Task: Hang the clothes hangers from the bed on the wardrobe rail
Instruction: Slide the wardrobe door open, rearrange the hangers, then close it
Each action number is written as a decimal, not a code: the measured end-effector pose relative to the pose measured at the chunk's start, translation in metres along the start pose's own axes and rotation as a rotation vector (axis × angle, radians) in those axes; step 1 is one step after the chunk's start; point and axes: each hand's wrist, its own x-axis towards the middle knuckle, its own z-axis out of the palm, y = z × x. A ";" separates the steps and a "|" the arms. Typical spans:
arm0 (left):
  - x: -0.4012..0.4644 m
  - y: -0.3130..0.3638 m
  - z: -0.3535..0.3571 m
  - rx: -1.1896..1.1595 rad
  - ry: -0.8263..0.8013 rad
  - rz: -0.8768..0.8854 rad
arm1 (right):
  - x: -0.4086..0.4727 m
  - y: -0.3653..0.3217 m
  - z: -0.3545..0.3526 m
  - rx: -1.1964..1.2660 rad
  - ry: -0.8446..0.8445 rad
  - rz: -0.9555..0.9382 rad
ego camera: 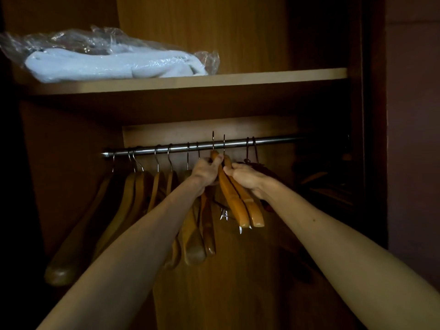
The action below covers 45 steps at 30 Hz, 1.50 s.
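Left of the grip, pale wooden hangers (pixel 133 194) already hang by thin steel hooks on the smooth chrome rail (pixel 273 140). The left hand (pixel 206 169) pinches the neck of one hanger (pixel 232 198); the right hand (pixel 245 176) wraps its twin (pixel 252 208). Both hooks poke above the rail, probably not seated. Each should be lowered squarely until its hook catches. Right of the grip, dark hangers (pixel 262 167) hang.
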 end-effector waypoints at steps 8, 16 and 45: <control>0.000 -0.010 0.014 0.087 0.032 -0.035 | 0.006 0.023 0.005 -0.031 0.083 -0.014; -0.009 -0.013 0.015 0.345 0.072 0.025 | -0.006 0.027 0.003 -0.219 0.185 -0.059; -0.034 -0.030 -0.058 0.915 -0.022 -0.202 | -0.066 -0.001 0.142 -0.850 0.184 -0.014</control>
